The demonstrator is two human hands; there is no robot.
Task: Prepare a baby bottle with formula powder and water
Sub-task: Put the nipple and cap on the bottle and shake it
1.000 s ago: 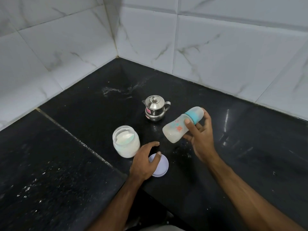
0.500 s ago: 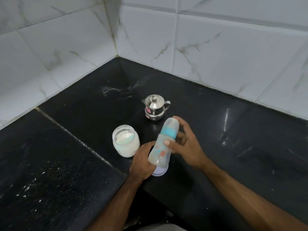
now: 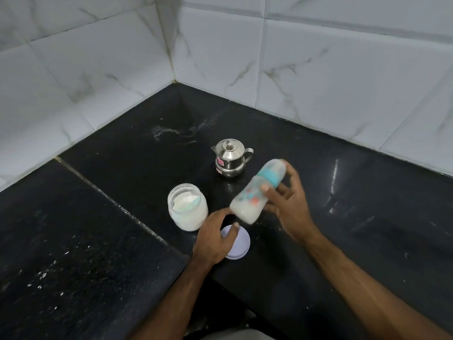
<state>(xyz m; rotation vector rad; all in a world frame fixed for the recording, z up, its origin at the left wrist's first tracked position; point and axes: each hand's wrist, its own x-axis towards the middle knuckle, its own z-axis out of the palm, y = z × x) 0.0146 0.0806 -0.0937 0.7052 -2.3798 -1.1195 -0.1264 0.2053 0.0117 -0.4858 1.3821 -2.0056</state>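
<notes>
Two bare forearms enter from the bottom of the frame, with no sleeves, watch, rings or bands showing on them. The left hand point(image 3: 215, 239) sits at lower centre; the right hand point(image 3: 288, 204) is just right of centre. A strip of grey cloth point(image 3: 235, 336) shows at the bottom edge between the arms.

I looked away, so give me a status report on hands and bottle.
Right hand grips capped baby bottle, tilted, milky inside. Left hand rests on lid. Powder jar open beside it. Nothing in the way.
</notes>
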